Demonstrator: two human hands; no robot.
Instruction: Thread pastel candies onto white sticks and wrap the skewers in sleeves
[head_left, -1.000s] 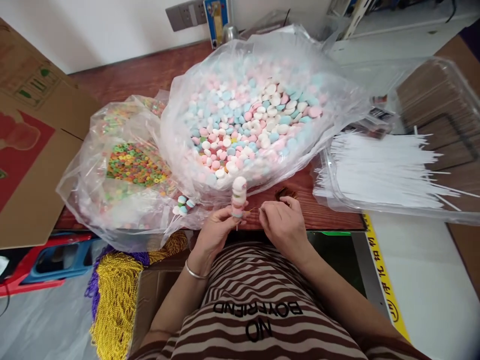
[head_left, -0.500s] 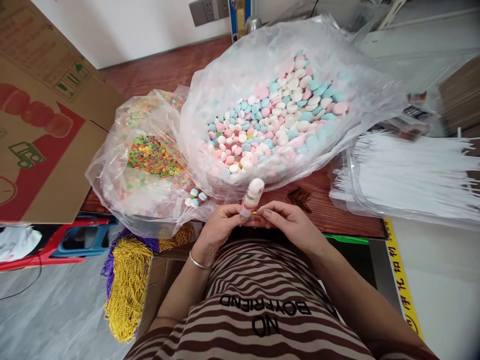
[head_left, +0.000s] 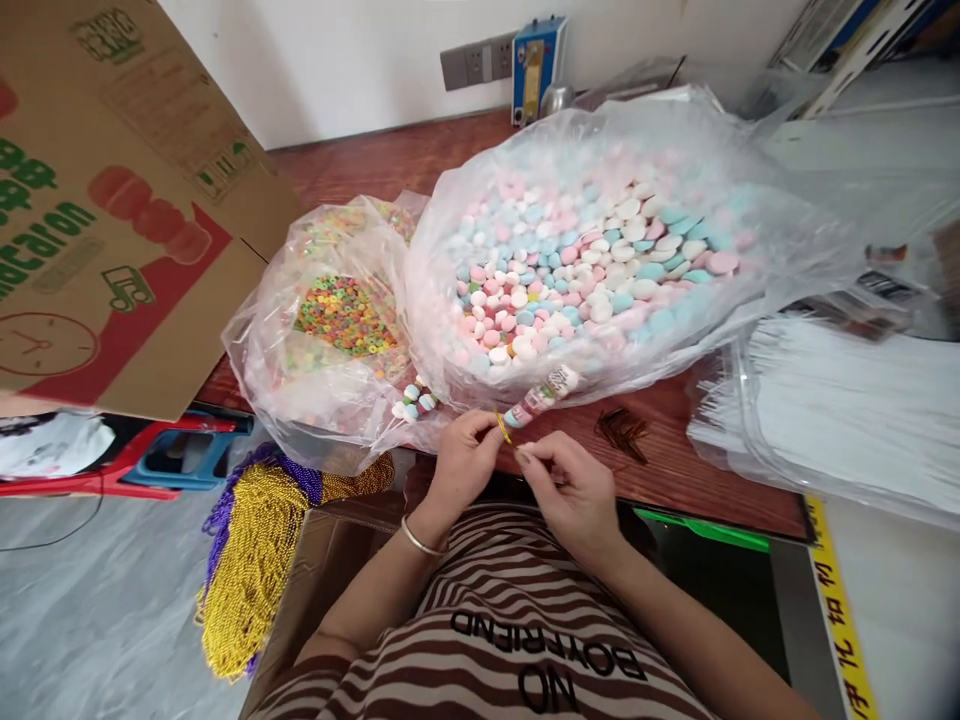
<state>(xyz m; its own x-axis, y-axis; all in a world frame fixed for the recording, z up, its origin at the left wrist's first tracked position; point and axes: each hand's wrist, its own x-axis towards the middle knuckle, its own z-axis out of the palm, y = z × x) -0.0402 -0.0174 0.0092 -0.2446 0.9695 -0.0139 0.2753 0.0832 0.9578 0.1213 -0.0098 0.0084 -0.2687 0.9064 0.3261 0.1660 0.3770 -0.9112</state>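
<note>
A clear printed wrapper holds a stack of pink, white and blue candies, a wrapped candy stick [head_left: 541,397] that tilts up to the right. My left hand [head_left: 466,462] is closed on its lower end, with thumb and forefinger pinched there. Across that end runs a thin yellow twist tie [head_left: 502,428]. My right hand [head_left: 571,490] pinches close by, at the tie's lower end; its fingertips partly hide what they grip. Small stacked candies on white sticks [head_left: 414,400] lie left of my hands. More brown-gold twist ties [head_left: 622,432] rest on the table to the right.
Behind my hands spreads a large plastic bag of pastel candies [head_left: 570,270]. Beside it is a bag of colourful ring candies [head_left: 345,318]. White sticks [head_left: 847,400] fill a clear pack at right. A cardboard box [head_left: 150,200] stands left; gold bead strings [head_left: 255,560] hang below.
The wrapped candy stick has tipped from nearly upright towards the right. The yellow twist tie now shows across its lower end. My right hand has turned and drawn slightly lower; the camera view has shifted.
</note>
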